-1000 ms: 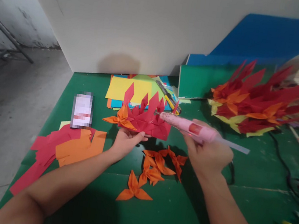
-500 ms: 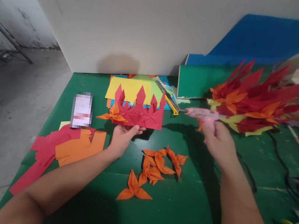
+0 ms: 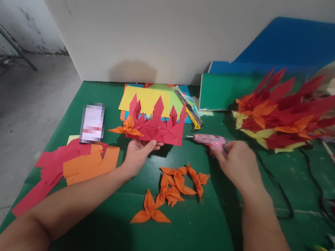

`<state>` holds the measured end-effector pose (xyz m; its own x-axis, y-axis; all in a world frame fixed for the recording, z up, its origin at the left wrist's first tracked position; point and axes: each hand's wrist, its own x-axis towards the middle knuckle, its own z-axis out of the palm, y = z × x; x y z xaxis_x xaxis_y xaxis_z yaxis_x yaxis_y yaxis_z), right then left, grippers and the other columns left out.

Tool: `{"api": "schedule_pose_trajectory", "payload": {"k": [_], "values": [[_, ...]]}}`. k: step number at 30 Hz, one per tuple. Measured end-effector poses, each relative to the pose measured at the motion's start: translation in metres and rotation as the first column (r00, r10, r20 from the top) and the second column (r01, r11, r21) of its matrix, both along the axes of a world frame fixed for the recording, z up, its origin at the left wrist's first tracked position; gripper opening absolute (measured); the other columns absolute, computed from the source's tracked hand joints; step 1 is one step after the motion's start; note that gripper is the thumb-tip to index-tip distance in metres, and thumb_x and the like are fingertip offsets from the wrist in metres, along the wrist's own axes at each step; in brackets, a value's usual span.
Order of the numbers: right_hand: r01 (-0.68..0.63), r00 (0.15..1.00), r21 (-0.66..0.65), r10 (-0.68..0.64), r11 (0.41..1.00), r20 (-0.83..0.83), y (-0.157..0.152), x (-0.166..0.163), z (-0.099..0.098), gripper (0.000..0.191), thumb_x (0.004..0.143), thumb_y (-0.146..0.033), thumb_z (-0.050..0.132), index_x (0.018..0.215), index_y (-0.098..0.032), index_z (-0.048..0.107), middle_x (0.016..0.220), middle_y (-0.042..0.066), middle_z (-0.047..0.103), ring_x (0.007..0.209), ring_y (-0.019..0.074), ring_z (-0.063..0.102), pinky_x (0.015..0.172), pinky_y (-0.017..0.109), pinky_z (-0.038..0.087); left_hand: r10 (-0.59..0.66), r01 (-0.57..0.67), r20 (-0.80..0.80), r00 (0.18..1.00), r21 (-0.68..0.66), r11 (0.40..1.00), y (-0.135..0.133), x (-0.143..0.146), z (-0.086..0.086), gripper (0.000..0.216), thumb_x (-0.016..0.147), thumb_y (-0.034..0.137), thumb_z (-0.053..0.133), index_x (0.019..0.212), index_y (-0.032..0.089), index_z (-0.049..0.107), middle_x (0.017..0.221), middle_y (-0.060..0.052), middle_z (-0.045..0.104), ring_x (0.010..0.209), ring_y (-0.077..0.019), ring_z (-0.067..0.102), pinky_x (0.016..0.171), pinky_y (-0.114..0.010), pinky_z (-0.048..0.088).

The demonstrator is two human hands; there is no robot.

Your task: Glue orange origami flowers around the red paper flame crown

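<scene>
My left hand (image 3: 138, 152) grips the lower edge of a red folded-paper crown (image 3: 157, 130), thumb in front, and holds it upright above the table. An orange paper flower (image 3: 127, 127) sits at the crown's left end. In my right hand (image 3: 237, 160) is a pink glue gun (image 3: 209, 140), its metal nozzle pointing left toward the crown's right edge, with a gap between them. A small red light glows on the gun. Several orange paper flowers (image 3: 174, 184) lie on the table between my forearms.
The green table (image 3: 93, 231) carries red and orange paper strips (image 3: 87, 164) and a blurred-out phone-like object (image 3: 93, 124) at left. Behind the crown are coloured sheets (image 3: 144, 99) and a yellow-handled cutter (image 3: 193, 116). A red and orange paper piece (image 3: 290, 113) stands at right near black cords (image 3: 274, 182).
My right hand has brought the glue gun left and slightly down, closer to the crown. My left hand and the crown have stayed almost in place.
</scene>
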<state>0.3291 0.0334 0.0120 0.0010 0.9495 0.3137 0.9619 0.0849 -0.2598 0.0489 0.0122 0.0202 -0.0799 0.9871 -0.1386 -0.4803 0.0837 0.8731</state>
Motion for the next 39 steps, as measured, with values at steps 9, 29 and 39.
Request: {"api": "schedule_pose_trajectory", "payload": {"k": [9, 29, 39], "values": [[-0.607, 0.794, -0.55, 0.462, 0.574, -0.395, -0.026, -0.02, 0.053, 0.025, 0.085, -0.045, 0.052, 0.082, -0.025, 0.067, 0.086, 0.005, 0.065, 0.08, 0.0185, 0.061, 0.071, 0.031, 0.048, 0.003, -0.003, -0.015, 1.0, 0.001, 1.0, 0.0, 0.001, 0.001, 0.039, 0.057, 0.038, 0.083, 0.082, 0.012, 0.068, 0.072, -0.006, 0.073, 0.071, -0.0205, 0.072, 0.066, -0.028, 0.057], [-0.665, 0.747, -0.41, 0.554, 0.624, -0.368, -0.02, -0.028, 0.05, 0.027, 0.089, -0.04, 0.049, 0.078, -0.022, 0.066, 0.079, 0.006, 0.062, 0.076, 0.0179, 0.059, 0.07, 0.032, 0.048, 0.034, -0.031, -0.056, 0.998, 0.048, 0.998, 0.001, 0.002, 0.0, 0.041, 0.058, 0.041, 0.082, 0.084, 0.013, 0.066, 0.073, -0.005, 0.073, 0.066, -0.0187, 0.071, 0.055, -0.023, 0.054], [-0.714, 0.692, 0.293, 0.705, 0.636, 0.157, -0.001, -0.092, 0.088, 0.019, 0.089, -0.014, 0.05, 0.087, -0.023, 0.066, 0.076, 0.003, 0.062, 0.071, 0.0152, 0.052, 0.066, 0.031, 0.04, 0.023, -0.02, -0.047, 0.999, 0.058, 0.998, -0.001, 0.002, 0.0, 0.039, 0.056, 0.035, 0.083, 0.078, 0.016, 0.057, 0.063, 0.0, 0.068, 0.053, -0.0135, 0.066, 0.046, -0.021, 0.048]]}}
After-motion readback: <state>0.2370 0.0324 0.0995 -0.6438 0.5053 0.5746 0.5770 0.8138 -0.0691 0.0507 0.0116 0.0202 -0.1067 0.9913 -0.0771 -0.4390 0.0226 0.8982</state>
